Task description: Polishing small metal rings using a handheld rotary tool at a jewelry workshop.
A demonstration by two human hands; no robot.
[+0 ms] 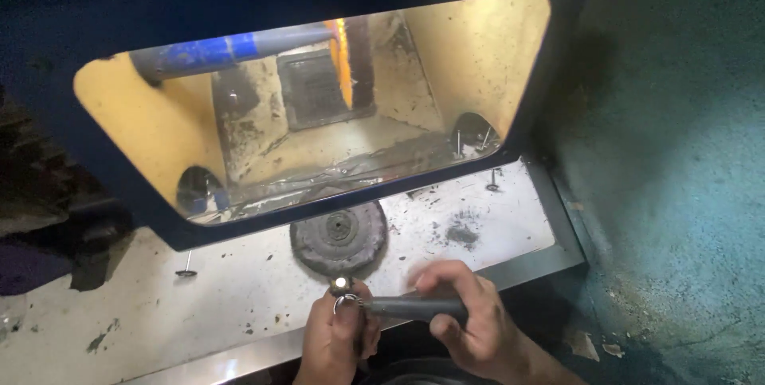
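Below, left hand (339, 343) pinching shiny ring (343, 303), right hand (466, 321) gripping dark tool (414, 308)

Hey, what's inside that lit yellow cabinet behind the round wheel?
Inside the cabinet: a blue-grey tube, a dark panel, grimy floor debris. The wheel upper edge is hidden under the cabinet's frame.

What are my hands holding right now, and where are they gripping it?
The right hand grips a dark rod-shaped tool by its handle. The left hand pinches a small shiny metal piece at the tool's tip.
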